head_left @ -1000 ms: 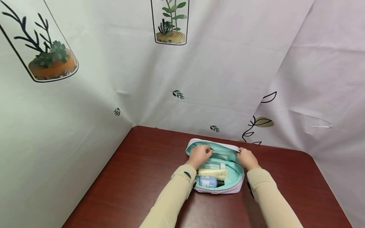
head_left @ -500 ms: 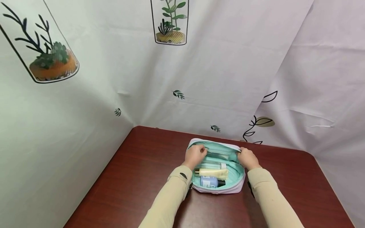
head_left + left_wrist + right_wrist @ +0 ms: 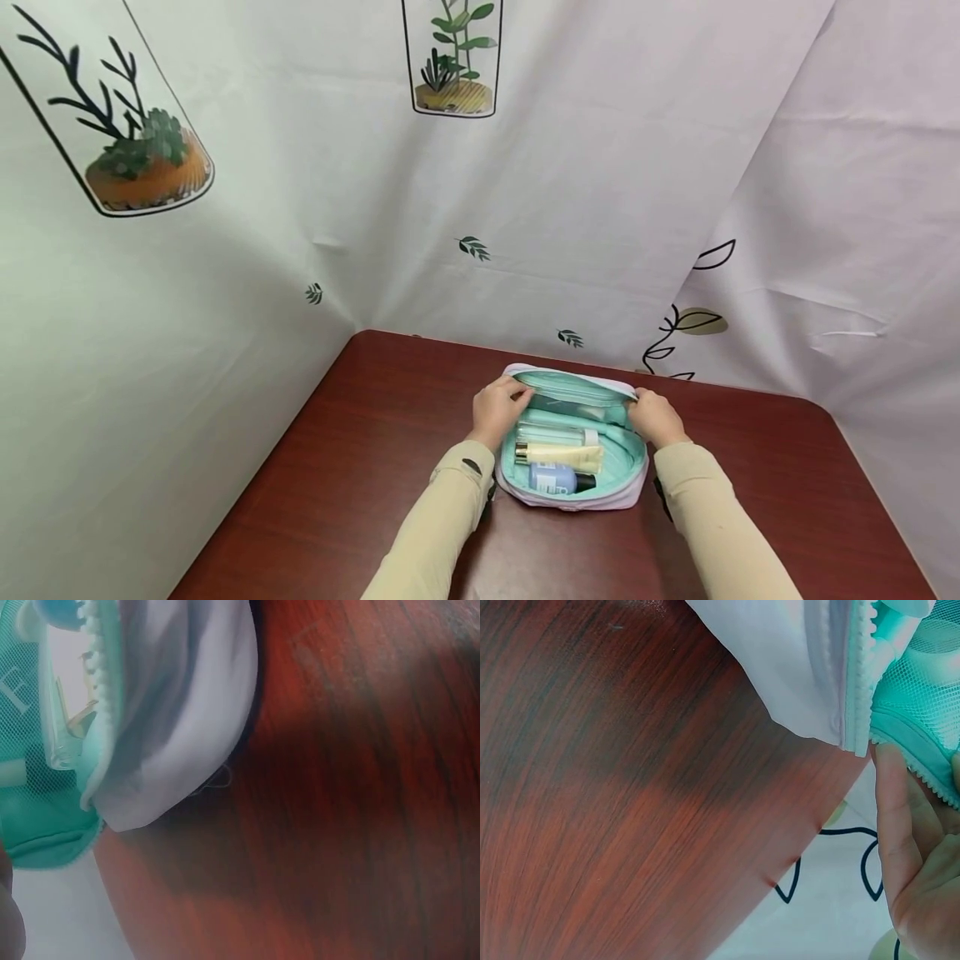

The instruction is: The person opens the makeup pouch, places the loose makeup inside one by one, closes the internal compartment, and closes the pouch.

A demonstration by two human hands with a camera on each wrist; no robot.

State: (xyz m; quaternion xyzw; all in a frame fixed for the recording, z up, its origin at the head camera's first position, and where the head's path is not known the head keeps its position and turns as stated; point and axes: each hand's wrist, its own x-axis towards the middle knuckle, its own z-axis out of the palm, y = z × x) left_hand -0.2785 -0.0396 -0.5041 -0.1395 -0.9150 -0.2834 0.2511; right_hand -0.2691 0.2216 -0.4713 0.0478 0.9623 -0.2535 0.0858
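A pale lavender toiletry bag (image 3: 570, 502) with a mint lining stands unzipped on the table, its lid raised at the back. Inside lie a clear bottle (image 3: 555, 434) with a white cap, a yellow tube (image 3: 566, 456) with a gold cap and a blue bottle (image 3: 551, 478) with a black cap. A zipped mesh pocket (image 3: 937, 671) lines the lid. My left hand (image 3: 497, 410) pinches near the left end of the pocket's zipper; its fingertips are partly hidden. My right hand (image 3: 655, 417) grips the lid's right edge, with fingers (image 3: 895, 810) behind the zipper teeth.
The dark red wooden table (image 3: 360, 467) extends on both sides of the bag. Behind it hangs a white cloth (image 3: 585, 208) printed with plants, close to the table's back edge. Another stretch of cloth runs along the left side.
My left hand has slid left along the pocket's zipper, from near the lid's middle to its left end. The right hand keeps its grip, and the items in the bag stay put.
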